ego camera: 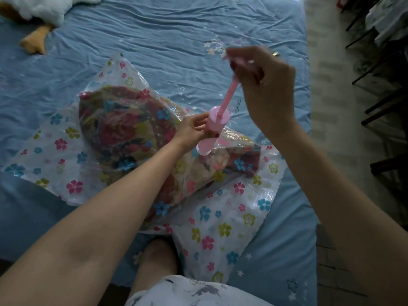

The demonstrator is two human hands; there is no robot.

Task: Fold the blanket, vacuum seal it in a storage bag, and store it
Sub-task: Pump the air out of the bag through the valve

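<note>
A folded floral blanket point(123, 129) lies inside a clear storage bag point(220, 228) printed with coloured flowers, spread on the blue bed. A pink hand pump point(215, 123) stands upright on the bag, its base at the valve point(204, 150). My left hand point(194, 129) grips the pump's barrel. My right hand point(260, 80) grips the pump's handle, with the pink plunger rod point(229, 96) pulled out and up, slightly blurred.
The blue bed sheet point(165, 40) is wrinkled. A white plush toy with orange feet point(39, 16) lies at the far left corner. The bed's right edge borders a tiled floor point(326, 107) with dark chair legs point(379, 85). My knee point(159, 257) rests under the bag's near edge.
</note>
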